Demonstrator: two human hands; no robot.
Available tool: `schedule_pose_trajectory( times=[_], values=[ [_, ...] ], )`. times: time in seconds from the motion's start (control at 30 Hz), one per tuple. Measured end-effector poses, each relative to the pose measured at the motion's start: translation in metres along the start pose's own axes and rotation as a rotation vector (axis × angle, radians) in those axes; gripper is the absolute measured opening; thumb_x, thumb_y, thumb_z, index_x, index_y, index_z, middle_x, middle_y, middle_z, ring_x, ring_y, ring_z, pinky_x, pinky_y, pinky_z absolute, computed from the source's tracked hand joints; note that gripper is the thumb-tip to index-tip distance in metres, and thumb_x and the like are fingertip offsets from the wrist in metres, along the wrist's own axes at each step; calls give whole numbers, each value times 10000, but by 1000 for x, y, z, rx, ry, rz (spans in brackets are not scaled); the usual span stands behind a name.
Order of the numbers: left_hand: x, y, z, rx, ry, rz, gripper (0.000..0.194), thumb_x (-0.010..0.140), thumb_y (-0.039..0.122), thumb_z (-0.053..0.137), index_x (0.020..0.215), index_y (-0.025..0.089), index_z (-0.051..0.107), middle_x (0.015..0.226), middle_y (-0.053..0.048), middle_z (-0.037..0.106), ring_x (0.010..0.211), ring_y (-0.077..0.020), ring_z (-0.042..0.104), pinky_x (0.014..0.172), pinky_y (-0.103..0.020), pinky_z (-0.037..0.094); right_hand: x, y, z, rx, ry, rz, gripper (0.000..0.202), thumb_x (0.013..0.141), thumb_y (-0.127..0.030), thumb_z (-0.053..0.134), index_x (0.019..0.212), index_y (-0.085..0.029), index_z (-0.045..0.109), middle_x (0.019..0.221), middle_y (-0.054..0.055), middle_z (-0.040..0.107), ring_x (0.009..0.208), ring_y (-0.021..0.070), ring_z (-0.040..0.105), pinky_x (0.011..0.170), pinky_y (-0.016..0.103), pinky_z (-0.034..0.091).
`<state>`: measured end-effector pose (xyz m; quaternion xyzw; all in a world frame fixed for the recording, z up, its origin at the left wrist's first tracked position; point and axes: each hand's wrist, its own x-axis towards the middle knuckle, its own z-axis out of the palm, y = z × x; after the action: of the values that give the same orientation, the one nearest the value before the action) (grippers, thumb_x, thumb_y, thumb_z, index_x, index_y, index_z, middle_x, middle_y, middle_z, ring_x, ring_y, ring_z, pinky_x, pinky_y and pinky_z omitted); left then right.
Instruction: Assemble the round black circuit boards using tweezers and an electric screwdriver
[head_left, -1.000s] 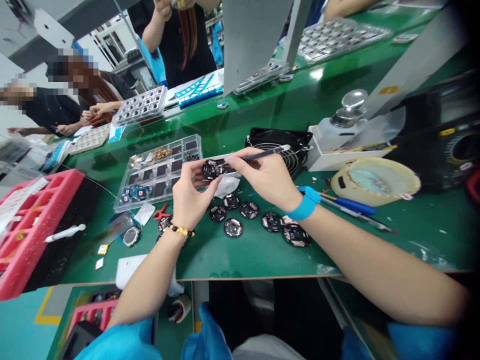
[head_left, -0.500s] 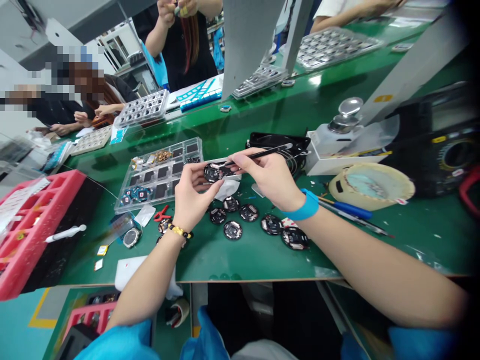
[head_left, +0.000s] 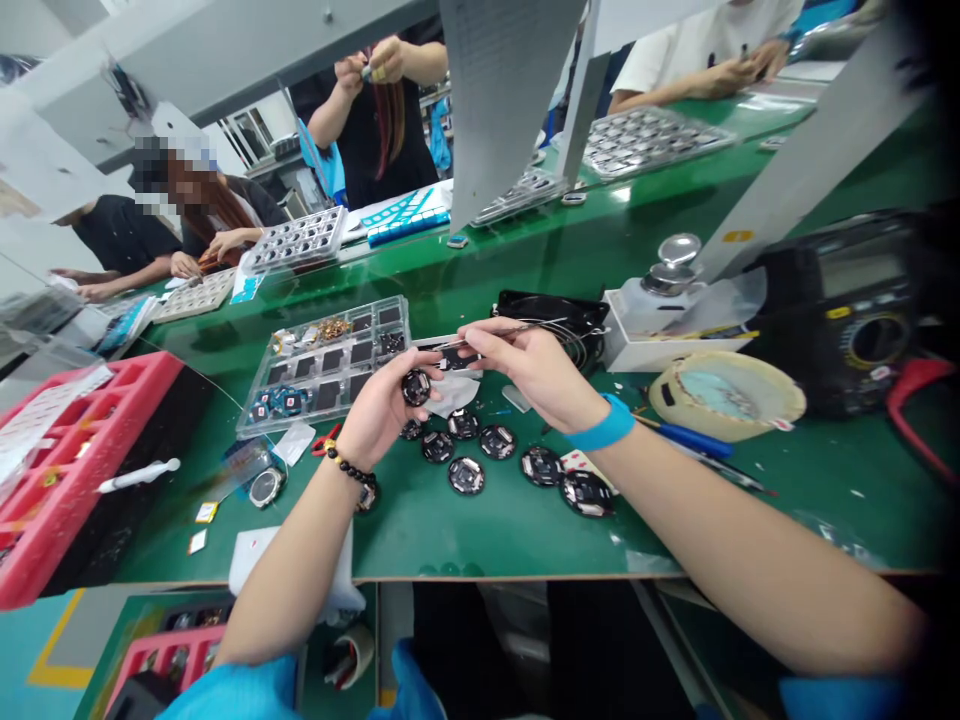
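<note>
My left hand (head_left: 386, 405) is closed around a round black watch-like housing (head_left: 415, 387) with small metallic parts on its face. My right hand (head_left: 529, 365) pinches slim dark tweezers (head_left: 516, 328), their tips pointing left, above and apart from the housing. Behind the fingertips lies a flat black piece with a pale edge (head_left: 454, 358), partly hidden. Below the hands, several similar round housings (head_left: 466, 476) lie face up on the green table. A crumpled white sheet (head_left: 454, 397) is between the two hands.
A clear compartment tray (head_left: 326, 360) of small parts stands behind my left hand. To the left is a pink tray (head_left: 71, 450). A round cream tub (head_left: 727, 395), a pump bottle (head_left: 673, 270) and a black meter (head_left: 855, 310) stand right. Other people work across the table.
The tweezers have drawn back from the housing and tipped toward a flat black piece behind it. My left hand has lowered slightly and turned the housing. The camera view has shifted a little.
</note>
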<state>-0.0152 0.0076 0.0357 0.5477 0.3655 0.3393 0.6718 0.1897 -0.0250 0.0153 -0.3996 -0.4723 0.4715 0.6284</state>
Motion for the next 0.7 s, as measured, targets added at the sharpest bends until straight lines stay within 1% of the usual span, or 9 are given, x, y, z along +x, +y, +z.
schedule_pose_trajectory(
  times=[0.07, 0.17, 0.27, 0.37, 0.47, 0.57, 0.7],
  values=[
    [0, -1, 2, -19, -21, -18, 368, 953, 498, 633, 1092, 181, 757, 966, -92, 699, 672, -110, 650, 417, -158, 462, 0, 0, 0, -31, -46, 17, 382, 817, -533, 842, 1006, -203, 811, 1051, 85, 803, 1006, 235, 750, 854, 388, 647],
    [-2, -1, 4, -46, -24, -14, 259, 915, 401, 708, 1011, 169, 769, 902, -51, 652, 636, -74, 601, 389, -128, 388, 0, -1, 1, -70, -78, 44, 400, 811, -551, 842, 995, -197, 815, 1043, 85, 804, 974, 227, 747, 851, 386, 643],
    [-3, 1, 6, -49, -15, -10, 214, 890, 356, 719, 951, 156, 764, 848, -32, 619, 613, -65, 583, 363, -122, 322, -1, -5, 1, -86, -86, 67, 393, 803, -555, 847, 974, -202, 815, 1028, 82, 805, 950, 217, 743, 841, 374, 641],
    [-4, 2, 8, -23, 0, -11, 208, 867, 355, 712, 891, 150, 743, 780, -17, 597, 571, -63, 564, 342, -130, 261, -1, -8, 0, -94, -89, 93, 400, 792, -572, 849, 932, -200, 811, 949, 78, 802, 919, 214, 742, 796, 353, 639],
    [-5, 2, 10, -4, 10, -21, 208, 840, 357, 713, 844, 149, 719, 719, -3, 584, 533, -60, 544, 340, -133, 229, -1, -10, -1, -90, -64, 97, 424, 760, -589, 866, 893, -190, 807, 866, 70, 788, 860, 208, 740, 740, 335, 632],
    [-5, 1, 9, 13, 19, -19, 205, 831, 350, 705, 840, 146, 713, 692, 4, 580, 518, -58, 538, 343, -130, 215, -2, -11, 1, -116, -35, 79, 449, 739, -604, 873, 878, -182, 805, 812, 61, 778, 782, 199, 729, 718, 338, 626],
    [-6, 1, 8, 41, 34, -5, 202, 843, 331, 684, 840, 131, 715, 691, 3, 583, 511, -53, 535, 351, -127, 223, -6, -15, 3, -231, 12, 24, 451, 773, -615, 837, 852, -172, 798, 789, 69, 778, 709, 201, 714, 710, 352, 611]
  ],
)
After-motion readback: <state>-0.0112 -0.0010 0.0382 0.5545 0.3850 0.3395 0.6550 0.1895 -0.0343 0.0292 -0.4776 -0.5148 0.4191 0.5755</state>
